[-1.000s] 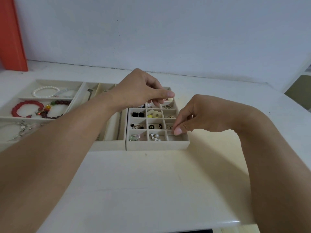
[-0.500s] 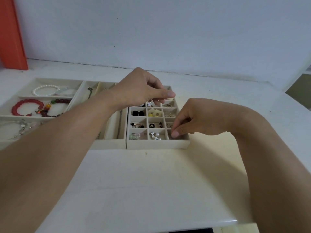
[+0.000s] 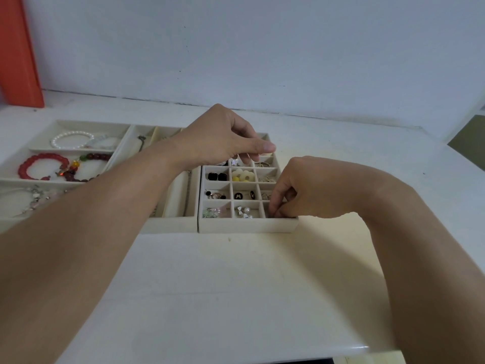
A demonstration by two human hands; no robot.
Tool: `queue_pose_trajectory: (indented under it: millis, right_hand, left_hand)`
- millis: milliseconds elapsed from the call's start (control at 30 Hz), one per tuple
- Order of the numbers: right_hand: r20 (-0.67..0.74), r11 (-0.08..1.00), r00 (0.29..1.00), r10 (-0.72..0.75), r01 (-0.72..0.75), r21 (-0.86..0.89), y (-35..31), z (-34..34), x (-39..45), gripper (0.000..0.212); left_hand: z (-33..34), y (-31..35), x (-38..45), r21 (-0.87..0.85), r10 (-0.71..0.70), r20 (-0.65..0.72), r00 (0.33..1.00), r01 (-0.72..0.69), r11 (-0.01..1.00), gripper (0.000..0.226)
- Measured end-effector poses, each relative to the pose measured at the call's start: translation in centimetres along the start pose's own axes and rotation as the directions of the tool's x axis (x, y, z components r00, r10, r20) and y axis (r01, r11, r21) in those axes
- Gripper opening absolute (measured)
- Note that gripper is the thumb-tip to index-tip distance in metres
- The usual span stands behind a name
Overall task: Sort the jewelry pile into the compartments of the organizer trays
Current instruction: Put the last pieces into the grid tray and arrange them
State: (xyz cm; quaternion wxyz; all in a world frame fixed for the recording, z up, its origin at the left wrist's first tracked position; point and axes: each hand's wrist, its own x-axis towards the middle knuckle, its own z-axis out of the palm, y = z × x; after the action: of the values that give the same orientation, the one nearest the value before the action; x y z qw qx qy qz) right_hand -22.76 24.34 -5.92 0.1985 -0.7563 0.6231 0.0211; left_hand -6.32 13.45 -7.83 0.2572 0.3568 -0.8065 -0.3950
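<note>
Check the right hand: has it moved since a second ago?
Yes. The right hand has dipped toward the near edge, its fingertips now down inside the near right compartment of the small grid tray.

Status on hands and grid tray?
Right hand fingers pinched down in grid tray near-right cell. Left hand curled above far cells. Nothing blocking.

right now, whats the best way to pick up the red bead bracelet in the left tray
Pinch the near arc of the red bead bracelet from straight above. It lies flat as an open ring in a wide tray compartment, so fingers can probably straddle the beads there. Its right side lies by the dark bead bracelet, so avoid that side.
</note>
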Motion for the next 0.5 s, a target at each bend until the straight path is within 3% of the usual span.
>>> queue_pose_trajectory:
  millis: [500]
  right_hand:
    - [-0.025,0.997,0.999,-0.048,0.049,0.053,-0.13,-0.14,0.08,0.021]
  left_hand:
    - [0.06,0.01,0.0,-0.002,0.007,0.004,1.0,-0.007,1.0,0.03]
